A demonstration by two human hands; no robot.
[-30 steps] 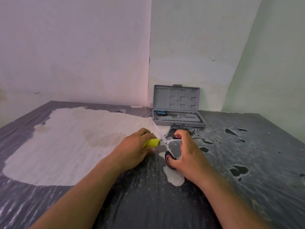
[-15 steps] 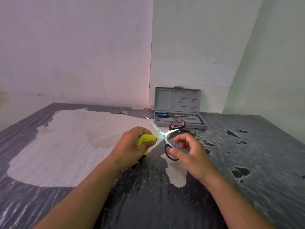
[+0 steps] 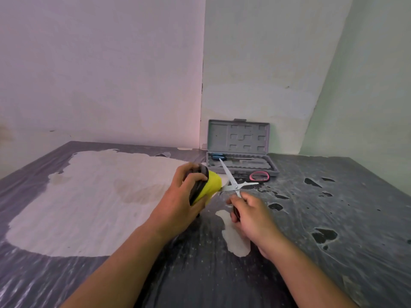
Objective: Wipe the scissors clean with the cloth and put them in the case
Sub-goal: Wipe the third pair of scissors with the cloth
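The surface (image 3: 333,218) is being covered by a dark, glossy film, peeled away in a large pale patch on the left and a smaller one near the middle (small dark holes are dotted across the right side). An open grey case (image 3: 241,161) is being carried at the far edge, its lid upright against the wall, with a blue-handled tool (image 3: 218,156) lying inside.

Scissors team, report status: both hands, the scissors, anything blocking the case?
Left hand grips yellow cloth against one blade. Right hand holds scissors by lower handle, blades spread. Case open at the wall, path clear.
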